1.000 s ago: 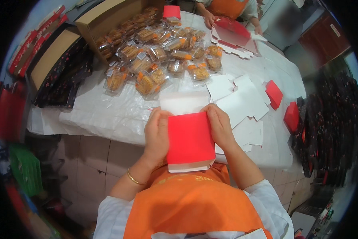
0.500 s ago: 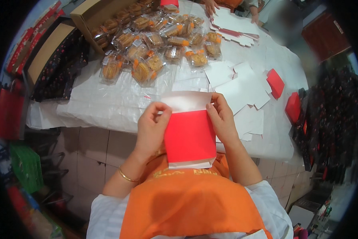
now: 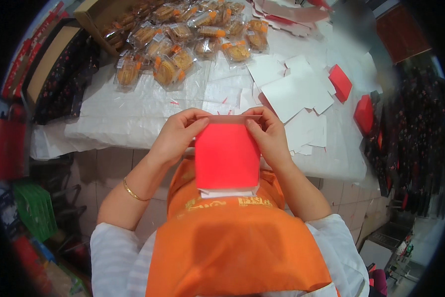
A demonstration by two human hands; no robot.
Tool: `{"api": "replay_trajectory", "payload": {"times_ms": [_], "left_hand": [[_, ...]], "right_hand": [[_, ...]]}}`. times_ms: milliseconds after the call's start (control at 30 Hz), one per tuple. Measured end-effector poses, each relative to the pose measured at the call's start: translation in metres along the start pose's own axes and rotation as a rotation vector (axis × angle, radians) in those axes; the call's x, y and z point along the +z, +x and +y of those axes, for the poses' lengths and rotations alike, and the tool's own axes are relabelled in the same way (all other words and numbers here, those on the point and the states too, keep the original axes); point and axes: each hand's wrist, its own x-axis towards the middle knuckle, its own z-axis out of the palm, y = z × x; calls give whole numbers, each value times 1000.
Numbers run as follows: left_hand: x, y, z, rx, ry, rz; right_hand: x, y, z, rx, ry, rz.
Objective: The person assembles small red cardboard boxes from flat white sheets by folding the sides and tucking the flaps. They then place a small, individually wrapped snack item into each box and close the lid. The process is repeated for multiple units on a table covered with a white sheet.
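A red cardboard box (image 3: 227, 156) with pale inner flaps is held in front of my orange apron, just off the near table edge. My left hand (image 3: 185, 131) grips its upper left corner, thumb on the red face and fingers behind. At the upper right corner my right hand (image 3: 267, 131) pinches it the same way. Between the two thumbs the top flap shows as a narrow pale strip. A white flap sticks out at the box's lower end. What lies behind the box is hidden.
Clear packs of round baked goods (image 3: 183, 59) are heaped at the far left, by a brown carton (image 3: 96, 27). Flat white card blanks (image 3: 294, 91) lie to the right, near a folded red box (image 3: 340, 82). White sheeting (image 3: 108, 119) covers the table. Dark patterned fabric (image 3: 410, 138) hangs far right.
The top flap, raised before, is now folded down to a thin strip. Both hands have closed in along the top edge. The other person's hands at the far side no longer show clearly.
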Motion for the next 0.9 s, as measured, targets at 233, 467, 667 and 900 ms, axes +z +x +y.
{"api": "replay_trajectory", "payload": {"times_ms": [233, 467, 667, 900], "left_hand": [[2, -18, -12, 71, 177, -72], [11, -30, 15, 202, 277, -108], [15, -27, 17, 210, 217, -135], [18, -33, 14, 310, 420, -123]], "right_hand": [[-3, -23, 7, -76, -69, -44], [-6, -30, -16, -93, 46, -5], [-6, -32, -15, -116, 79, 26], [-9, -27, -24, 59, 189, -11]]}}
